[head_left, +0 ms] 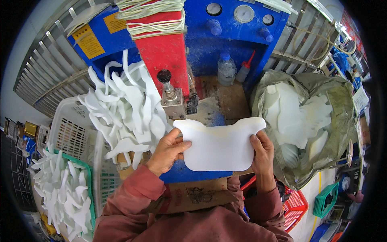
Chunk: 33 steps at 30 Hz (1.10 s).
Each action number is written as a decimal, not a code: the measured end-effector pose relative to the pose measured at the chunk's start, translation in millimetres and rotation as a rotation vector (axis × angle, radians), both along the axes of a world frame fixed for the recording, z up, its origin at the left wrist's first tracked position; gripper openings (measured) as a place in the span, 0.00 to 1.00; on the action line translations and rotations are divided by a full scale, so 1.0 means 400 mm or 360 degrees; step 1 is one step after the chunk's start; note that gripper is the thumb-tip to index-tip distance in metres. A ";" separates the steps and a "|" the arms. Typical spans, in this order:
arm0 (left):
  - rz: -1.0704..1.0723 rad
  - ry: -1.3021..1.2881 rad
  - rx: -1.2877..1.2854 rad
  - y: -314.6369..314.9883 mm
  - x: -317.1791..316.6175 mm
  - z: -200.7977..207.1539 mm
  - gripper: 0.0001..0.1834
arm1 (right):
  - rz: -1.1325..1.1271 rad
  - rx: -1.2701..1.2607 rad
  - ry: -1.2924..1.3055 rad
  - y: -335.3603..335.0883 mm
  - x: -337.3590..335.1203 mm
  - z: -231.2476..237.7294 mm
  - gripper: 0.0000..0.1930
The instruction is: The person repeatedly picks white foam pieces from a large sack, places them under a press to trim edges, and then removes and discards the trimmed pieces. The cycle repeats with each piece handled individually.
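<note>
A white foam-like sheet [219,149] with a wavy top edge, flared upper corners and a rounded bottom is stretched between my hands. My left hand [167,152] pinches its left side, thumb on the front face. At the right side my right hand [263,153] grips it the same way, below the upper corner. The sheet is held in front of a machine's red arm [161,64], whose metal head [173,107] with a black knob sits just above the sheet's upper left corner. Its lower edge hangs over the blue table edge [193,176].
Curved white offcuts [129,109] heap up left of the arm; more fill a green basket [89,181] by a white crate [72,121]. A plastic bag [342,101] at right holds similar white sheets [284,117]. Behind stand a clear bottle [226,70] and a red-tipped bottle [242,72].
</note>
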<state>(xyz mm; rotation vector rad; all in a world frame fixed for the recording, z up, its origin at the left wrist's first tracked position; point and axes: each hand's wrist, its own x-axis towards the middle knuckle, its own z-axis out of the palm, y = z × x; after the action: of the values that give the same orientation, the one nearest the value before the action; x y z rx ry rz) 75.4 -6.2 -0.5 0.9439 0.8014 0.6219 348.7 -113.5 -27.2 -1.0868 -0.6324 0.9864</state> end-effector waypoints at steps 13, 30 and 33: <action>0.0305 0.1006 0.0593 -0.023 -0.296 0.045 0.24 | 0.0307 -0.0547 -0.0231 -0.089 -0.079 -0.217 0.08; 0.1157 0.1123 0.1140 0.138 -0.343 -0.056 0.27 | 0.0491 -0.0527 -0.1223 -0.129 -0.060 -0.129 0.11; 0.1263 0.0871 0.1028 0.072 -0.413 0.015 0.25 | 0.0622 -0.0326 -0.1326 -0.108 -0.104 -0.053 0.10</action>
<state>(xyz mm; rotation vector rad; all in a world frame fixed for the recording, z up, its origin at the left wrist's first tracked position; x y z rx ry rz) -89.9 22.6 5.4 1.4130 1.5432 1.3972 307.0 -156.6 -48.3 -1.6044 -1.4853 0.9151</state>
